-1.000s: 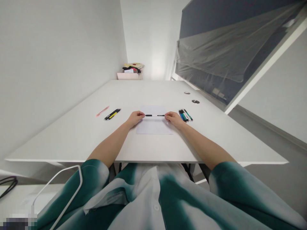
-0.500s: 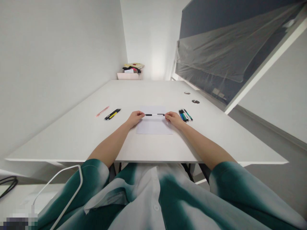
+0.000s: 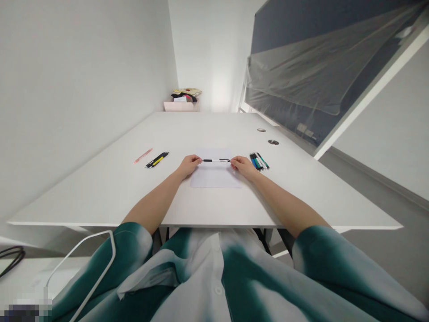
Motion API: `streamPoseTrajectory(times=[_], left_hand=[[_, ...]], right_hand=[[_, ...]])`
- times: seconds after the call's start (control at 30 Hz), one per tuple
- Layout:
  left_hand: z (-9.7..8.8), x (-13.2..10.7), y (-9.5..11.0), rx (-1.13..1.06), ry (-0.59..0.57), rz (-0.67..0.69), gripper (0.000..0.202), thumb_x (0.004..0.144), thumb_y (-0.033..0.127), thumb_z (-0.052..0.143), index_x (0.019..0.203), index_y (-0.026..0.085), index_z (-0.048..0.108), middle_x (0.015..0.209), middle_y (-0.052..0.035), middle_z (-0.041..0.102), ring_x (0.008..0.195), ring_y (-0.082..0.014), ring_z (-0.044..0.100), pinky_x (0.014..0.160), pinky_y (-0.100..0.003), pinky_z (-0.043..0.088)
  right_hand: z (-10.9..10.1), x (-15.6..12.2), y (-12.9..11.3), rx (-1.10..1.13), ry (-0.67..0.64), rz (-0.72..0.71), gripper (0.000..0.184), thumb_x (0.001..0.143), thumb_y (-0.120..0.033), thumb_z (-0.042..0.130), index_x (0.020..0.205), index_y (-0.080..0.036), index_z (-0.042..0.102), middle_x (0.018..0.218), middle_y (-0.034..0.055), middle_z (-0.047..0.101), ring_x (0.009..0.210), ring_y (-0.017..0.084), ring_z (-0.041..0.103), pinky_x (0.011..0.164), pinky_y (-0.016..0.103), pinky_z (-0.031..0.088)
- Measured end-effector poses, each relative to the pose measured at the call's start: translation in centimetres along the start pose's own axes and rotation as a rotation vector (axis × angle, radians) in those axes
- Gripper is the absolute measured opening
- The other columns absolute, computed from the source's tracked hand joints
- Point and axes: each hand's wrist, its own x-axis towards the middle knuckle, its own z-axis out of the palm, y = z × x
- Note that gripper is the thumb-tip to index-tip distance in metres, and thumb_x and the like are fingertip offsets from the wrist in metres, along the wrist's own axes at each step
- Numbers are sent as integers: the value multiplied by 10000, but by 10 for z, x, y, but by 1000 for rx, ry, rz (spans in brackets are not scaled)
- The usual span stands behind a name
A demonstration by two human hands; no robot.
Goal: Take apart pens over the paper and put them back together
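A white pen (image 3: pixel 216 160) with a black grip and black clip lies level between my hands, over a sheet of white paper (image 3: pixel 215 179). My left hand (image 3: pixel 189 166) is closed in a pinch on the pen's black-grip end. At the clip end, the fingertips of my right hand (image 3: pixel 243 167) pinch the pen too. Just past my right hand, several pens (image 3: pixel 259 161) in blue, green, white and black lie side by side. Left of my left hand are a few black and yellow pens (image 3: pixel 157 160) and a pink pen (image 3: pixel 143 155).
The white table (image 3: pixel 214 127) bears two round metal cable covers (image 3: pixel 273 142) at its right side. A pink box (image 3: pixel 178 106) with cloth and papers stands at the far end. A dark panel (image 3: pixel 301 58) under plastic film rises on the right; a white wall borders the left.
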Motion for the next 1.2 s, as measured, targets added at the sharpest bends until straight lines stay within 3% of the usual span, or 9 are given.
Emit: streamPoseTrajectory(times=[0.33, 1.2], left_hand=[[1, -1, 1, 95, -4, 14, 247, 731, 406, 632, 702, 161, 639, 587, 24, 501, 573, -116, 387, 584, -279, 293], [0, -4, 5, 181, -7, 30, 324, 802, 433, 559, 649, 156, 629, 508, 33, 433, 524, -115, 347, 545, -278, 251]], right_hand=[[0, 3, 4, 15, -7, -5, 318, 713, -467, 733, 683, -190, 581, 596, -12, 579, 571, 112, 486, 607, 255, 420], [-1, 4, 7, -79, -33, -45, 419, 719, -597, 671, 658, -197, 561, 596, 3, 569, 576, 124, 473, 581, 263, 402]])
